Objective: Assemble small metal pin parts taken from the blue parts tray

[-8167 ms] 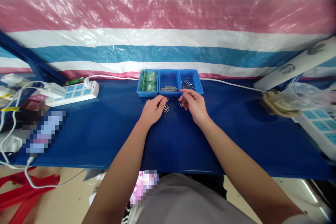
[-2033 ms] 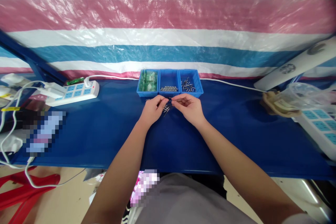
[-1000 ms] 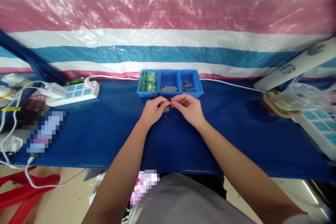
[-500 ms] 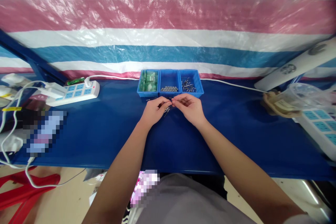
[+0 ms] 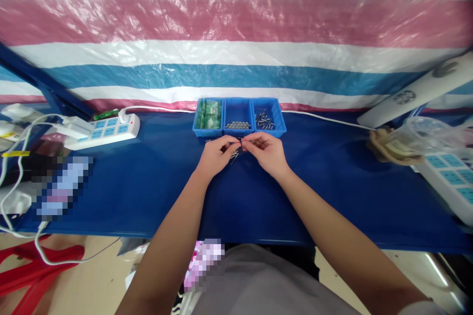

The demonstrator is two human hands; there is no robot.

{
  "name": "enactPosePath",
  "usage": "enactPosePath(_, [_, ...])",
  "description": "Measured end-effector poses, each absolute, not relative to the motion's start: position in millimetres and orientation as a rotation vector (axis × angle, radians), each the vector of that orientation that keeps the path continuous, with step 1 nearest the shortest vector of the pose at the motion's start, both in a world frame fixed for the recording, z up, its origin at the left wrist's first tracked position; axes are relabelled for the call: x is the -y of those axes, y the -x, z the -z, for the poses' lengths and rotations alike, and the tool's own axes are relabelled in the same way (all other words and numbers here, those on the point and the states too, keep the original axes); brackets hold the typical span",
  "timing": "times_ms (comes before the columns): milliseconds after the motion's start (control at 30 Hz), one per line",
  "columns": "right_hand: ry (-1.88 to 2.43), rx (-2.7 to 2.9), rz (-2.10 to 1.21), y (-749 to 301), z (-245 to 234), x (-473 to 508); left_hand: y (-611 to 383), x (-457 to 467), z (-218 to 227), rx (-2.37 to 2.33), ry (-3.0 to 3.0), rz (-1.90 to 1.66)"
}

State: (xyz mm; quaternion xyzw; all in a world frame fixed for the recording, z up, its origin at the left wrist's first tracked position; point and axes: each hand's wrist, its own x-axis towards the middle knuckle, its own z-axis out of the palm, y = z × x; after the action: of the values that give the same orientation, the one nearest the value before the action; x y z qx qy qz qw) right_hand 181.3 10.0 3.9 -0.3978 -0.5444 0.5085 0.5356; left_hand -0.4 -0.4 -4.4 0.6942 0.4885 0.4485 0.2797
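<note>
Fingertips of my left hand (image 5: 219, 155) and my right hand (image 5: 266, 152) meet in a pinch just in front of the bins. Between them is something small and dark that is mostly hidden; I cannot make out its kind. Thin metal pins (image 5: 235, 155) lie on the table under and between the hands. Beyond the hands stand three joined blue bins. The left bin (image 5: 209, 133) holds green packets, the middle bin (image 5: 238, 106) has several shiny round metal parts along its front, and the right bin (image 5: 283, 119) contains loose metal pins.
White power strips lie at the left (image 5: 121, 130) and the right (image 5: 439, 182). A blurred-out phone (image 5: 66, 187) with a cable rests at the left. Clear plastic containers (image 5: 421, 138) and a white tube (image 5: 414, 91) are at the right. A striped sheet (image 5: 236, 19) hangs behind the blue table (image 5: 148, 197).
</note>
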Motion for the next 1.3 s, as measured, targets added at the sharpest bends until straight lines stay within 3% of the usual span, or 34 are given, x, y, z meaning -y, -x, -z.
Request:
enactPosePath(300, [0.955,1.356,-1.230,-180.4,-6.8,-5.8,5.6,-0.6,0.7,-1.369,-2.006,-1.091])
enactPosePath(1300, [1.146,1.469,-1.097,-184.7,-3.6,-8.4,0.5,1.4,2.1,-1.276,-1.896,-1.202])
